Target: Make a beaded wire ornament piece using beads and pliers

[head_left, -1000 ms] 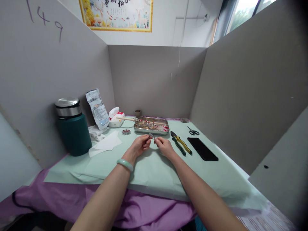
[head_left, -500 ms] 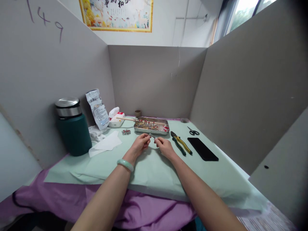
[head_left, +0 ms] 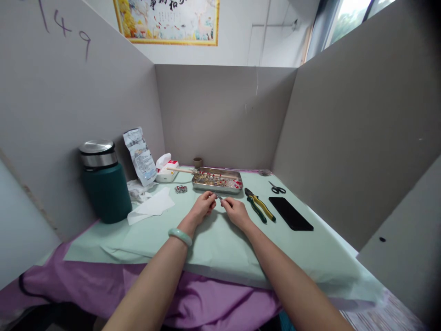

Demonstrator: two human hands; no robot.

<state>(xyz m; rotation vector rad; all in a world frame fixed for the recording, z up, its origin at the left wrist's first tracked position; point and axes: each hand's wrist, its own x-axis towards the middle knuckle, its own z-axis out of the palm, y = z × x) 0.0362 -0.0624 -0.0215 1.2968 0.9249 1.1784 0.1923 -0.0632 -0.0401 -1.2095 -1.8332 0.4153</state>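
Observation:
My left hand, with a pale green bangle on its wrist, is closed in a pinch in front of the tray. Whatever lies between its fingertips is too small to make out. My right hand grips a thin pointed metal tool, perhaps tweezers, whose tip reaches to the left fingertips. Just behind both hands stands a shallow metal tray holding red and gold beads and small parts. A small beaded piece in red and silver lies on the cloth to the left of the tray.
Right of my hands lie yellow-green pliers, scissors and a black phone. On the left are a green flask, a pouch, a tissue pack and white paper. Grey panels enclose the table.
The metal tool's tip has shifted slightly at the left fingertips. Both hands keep nearly the same place and grip.

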